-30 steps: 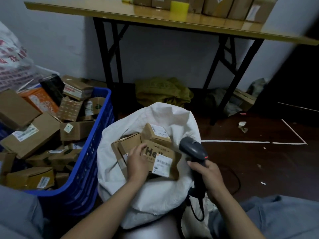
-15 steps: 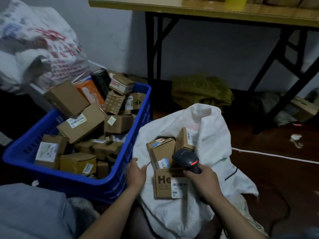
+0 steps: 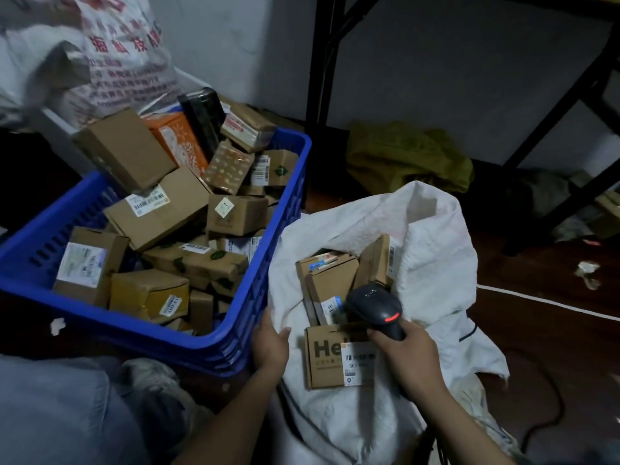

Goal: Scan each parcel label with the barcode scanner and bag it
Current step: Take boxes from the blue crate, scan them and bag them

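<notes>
White sack point(image 3: 436, 256), lower centre, holds brown parcels point(image 3: 332, 276).
Our right hand point(image 3: 407, 354) grips the scanner point(image 3: 375, 305) over the "He" parcel point(image 3: 327, 359); our left hand point(image 3: 270, 344), fingers relaxed and empty, touches the sack edge beside the blue crate point(image 3: 292, 182).

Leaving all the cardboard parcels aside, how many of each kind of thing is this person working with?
Blue plastic crate: 1
White woven sack: 1
Black handheld barcode scanner: 1
Bare hands, left hand and right hand: 2
Total: 5
</notes>
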